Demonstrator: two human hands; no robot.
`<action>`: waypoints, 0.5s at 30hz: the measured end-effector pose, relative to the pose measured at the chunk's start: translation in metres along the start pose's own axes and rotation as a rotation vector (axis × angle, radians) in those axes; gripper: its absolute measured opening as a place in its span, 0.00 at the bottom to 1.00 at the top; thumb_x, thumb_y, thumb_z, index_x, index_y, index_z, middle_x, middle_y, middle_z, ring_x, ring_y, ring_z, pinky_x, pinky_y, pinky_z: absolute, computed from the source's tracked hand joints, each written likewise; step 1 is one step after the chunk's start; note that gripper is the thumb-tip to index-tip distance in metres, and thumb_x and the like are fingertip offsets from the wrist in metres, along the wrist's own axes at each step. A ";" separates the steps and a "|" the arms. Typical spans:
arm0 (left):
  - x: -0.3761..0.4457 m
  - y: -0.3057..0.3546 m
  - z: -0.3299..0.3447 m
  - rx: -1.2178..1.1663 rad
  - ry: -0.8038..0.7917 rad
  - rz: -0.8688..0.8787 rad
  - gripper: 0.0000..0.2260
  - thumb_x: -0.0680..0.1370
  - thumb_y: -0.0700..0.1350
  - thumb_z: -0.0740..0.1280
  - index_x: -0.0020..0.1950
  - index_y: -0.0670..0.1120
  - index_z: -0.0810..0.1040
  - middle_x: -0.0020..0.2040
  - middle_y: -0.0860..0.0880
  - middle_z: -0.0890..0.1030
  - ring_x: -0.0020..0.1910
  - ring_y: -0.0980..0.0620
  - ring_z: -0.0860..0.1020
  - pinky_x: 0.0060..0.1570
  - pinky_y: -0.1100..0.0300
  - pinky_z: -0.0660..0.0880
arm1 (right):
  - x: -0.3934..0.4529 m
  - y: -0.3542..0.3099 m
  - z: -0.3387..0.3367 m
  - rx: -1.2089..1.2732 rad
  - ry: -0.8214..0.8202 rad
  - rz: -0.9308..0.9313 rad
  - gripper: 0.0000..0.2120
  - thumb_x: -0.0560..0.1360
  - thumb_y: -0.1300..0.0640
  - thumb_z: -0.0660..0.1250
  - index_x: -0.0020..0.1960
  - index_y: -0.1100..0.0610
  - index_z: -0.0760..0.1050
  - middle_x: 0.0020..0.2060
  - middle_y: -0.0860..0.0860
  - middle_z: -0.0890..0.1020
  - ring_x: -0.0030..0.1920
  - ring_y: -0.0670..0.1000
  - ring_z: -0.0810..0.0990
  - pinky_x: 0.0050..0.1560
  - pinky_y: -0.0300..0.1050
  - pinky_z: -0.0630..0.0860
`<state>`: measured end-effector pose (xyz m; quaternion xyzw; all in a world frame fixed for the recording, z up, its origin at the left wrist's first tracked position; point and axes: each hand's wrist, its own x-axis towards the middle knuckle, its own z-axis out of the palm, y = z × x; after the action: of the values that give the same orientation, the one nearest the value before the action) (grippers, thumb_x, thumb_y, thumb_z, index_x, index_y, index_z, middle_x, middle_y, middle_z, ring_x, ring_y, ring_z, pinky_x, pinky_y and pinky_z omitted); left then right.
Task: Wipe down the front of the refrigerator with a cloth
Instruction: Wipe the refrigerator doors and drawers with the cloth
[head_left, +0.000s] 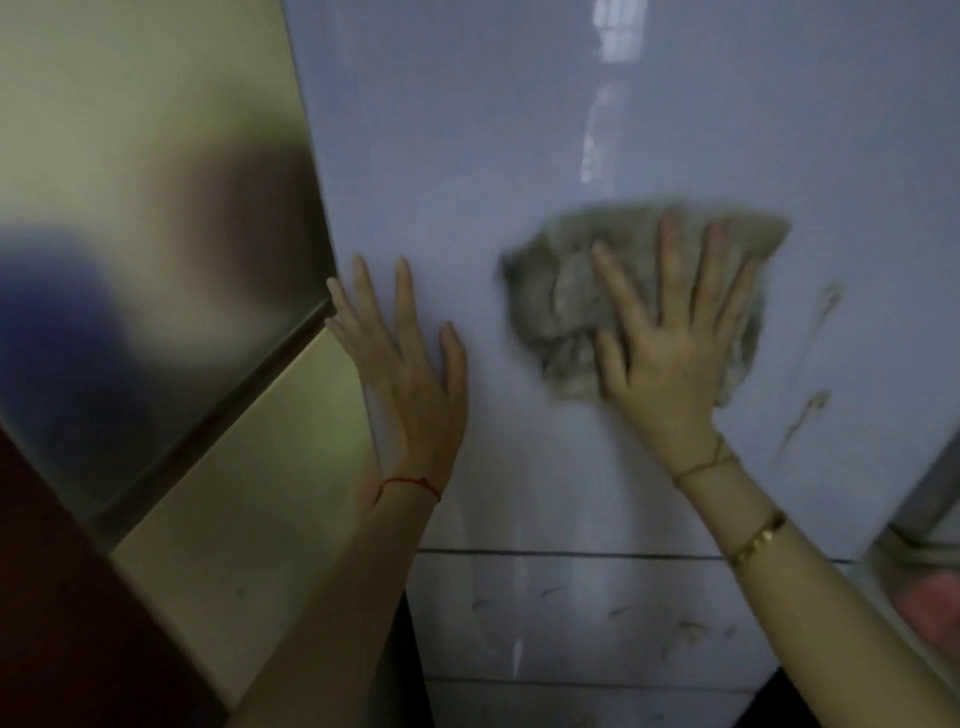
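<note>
On the pale refrigerator door (519, 130), the right hand (670, 358) lies flat with its fingers spread, pressing the crumpled grey cloth (561, 296) against the panel, while the left hand (410, 364), open and holding nothing, rests flat near the door's left edge.

Left hand (410, 358) — palm forward, fingers extended upward and slightly spread, thumb set apart to the right; a thin red thread circles the wrist, and the bare forearm rises from the lower centre. Right hand (670, 332) — likewise flat and open, all five fingers (670, 260) splayed wide, palm pressing forward. Its wrist carries a fine cord and, lower on the forearm, a gold bangle; this arm enters from the lower right.
</note>
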<state>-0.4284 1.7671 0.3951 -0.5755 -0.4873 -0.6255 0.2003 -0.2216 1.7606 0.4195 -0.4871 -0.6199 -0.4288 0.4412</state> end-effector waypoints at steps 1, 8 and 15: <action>0.004 0.008 0.004 0.021 0.003 0.052 0.24 0.82 0.44 0.59 0.77 0.41 0.59 0.78 0.36 0.56 0.79 0.35 0.51 0.78 0.39 0.46 | 0.019 0.011 -0.006 0.005 0.027 0.044 0.23 0.83 0.44 0.53 0.78 0.44 0.61 0.78 0.60 0.60 0.77 0.67 0.55 0.77 0.68 0.45; 0.020 0.039 0.031 0.036 0.088 0.162 0.22 0.81 0.45 0.59 0.76 0.43 0.63 0.76 0.39 0.64 0.77 0.39 0.59 0.78 0.44 0.50 | -0.037 0.058 -0.011 -0.094 -0.076 -0.168 0.26 0.82 0.47 0.58 0.78 0.44 0.59 0.79 0.54 0.58 0.80 0.61 0.49 0.78 0.67 0.47; 0.018 0.040 0.035 0.045 0.148 0.162 0.22 0.81 0.44 0.59 0.75 0.40 0.65 0.75 0.38 0.65 0.77 0.37 0.61 0.78 0.41 0.53 | 0.024 0.127 -0.033 -0.002 0.070 0.154 0.24 0.84 0.47 0.50 0.79 0.48 0.59 0.77 0.63 0.61 0.77 0.69 0.54 0.77 0.70 0.45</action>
<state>-0.3823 1.7844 0.4221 -0.5606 -0.4368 -0.6370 0.2987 -0.0960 1.7541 0.4636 -0.5185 -0.5644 -0.4109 0.4937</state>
